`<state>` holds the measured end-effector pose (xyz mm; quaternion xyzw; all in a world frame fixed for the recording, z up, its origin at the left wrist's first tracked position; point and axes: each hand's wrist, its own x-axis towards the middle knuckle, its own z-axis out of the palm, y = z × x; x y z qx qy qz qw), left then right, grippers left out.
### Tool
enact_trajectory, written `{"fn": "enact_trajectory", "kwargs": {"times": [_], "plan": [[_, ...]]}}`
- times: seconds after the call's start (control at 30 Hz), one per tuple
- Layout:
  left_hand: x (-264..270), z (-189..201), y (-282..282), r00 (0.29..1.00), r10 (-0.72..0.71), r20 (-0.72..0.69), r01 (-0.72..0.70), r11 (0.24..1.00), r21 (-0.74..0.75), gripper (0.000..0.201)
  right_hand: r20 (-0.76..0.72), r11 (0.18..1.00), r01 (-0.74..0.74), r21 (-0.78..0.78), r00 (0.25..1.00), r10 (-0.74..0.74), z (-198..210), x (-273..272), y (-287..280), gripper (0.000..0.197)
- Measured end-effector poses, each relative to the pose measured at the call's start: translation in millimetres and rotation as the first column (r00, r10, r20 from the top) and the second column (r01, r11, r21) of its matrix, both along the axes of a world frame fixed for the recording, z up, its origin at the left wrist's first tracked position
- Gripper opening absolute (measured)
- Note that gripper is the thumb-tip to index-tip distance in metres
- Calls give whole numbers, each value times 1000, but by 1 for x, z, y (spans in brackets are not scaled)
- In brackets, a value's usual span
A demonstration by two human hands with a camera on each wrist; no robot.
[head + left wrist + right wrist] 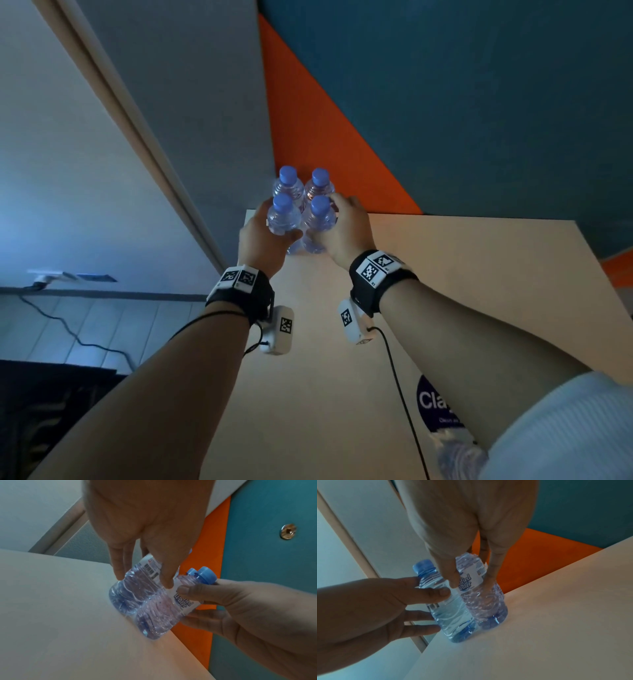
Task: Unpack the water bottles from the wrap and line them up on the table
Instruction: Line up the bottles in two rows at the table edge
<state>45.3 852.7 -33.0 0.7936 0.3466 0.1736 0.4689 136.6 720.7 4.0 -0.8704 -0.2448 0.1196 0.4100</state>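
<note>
The left hand's fingers [428, 593] are curled round the near-left bottle [283, 219], thumb across its front and the others spread along its far side. The right hand's fingers [197, 592] wrap the near-right bottle [320, 222] the same way, thumb on its white label. So the left hand [265, 236] and right hand [346, 229] each grip one clear, blue-capped bottle, the two bottles touching side by side.

Just behind them, toward the upper middle of the head view, stand two more bottles [303, 186], upright and close together. All four form a tight square at the far left corner of the pale worktop [462, 291]. Whether wrap still binds them I cannot tell; the plastic is too clear.

Both wrists carry black bands [380, 277] with printed square markers and small white camera units beneath.

At the lower right of the head view, partly under the right forearm, lie a dark round sticker [431, 401] and a crumpled clear plastic [455, 452]. Behind the worktop rises an orange and teal wall [445, 102].
</note>
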Motion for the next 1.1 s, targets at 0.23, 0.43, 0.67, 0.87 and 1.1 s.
{"fn": "enact_trajectory", "kwargs": {"times": [0.23,0.43,0.67,0.87,1.1], "plan": [[-28,13,-15,992,90,87,-97,991,89,95,-61,993,114,19,992,-113,47,-29,-49,69],[-104,58,-120,924,-114,366,96,993,68,41,17,964,178,199,983,-185,152,-106,-216,17],[-161,59,-275,777,-534,333,570,822,-13,51,212,946,305,-114,937,-277,131,-169,-369,32],[-171,18,-345,700,-696,158,706,708,-6,79,87,888,229,-398,974,-212,47,-199,-415,69],[-166,2,-357,825,-556,102,563,824,-62,59,76,897,212,-387,977,-198,18,-188,-412,57]]}}
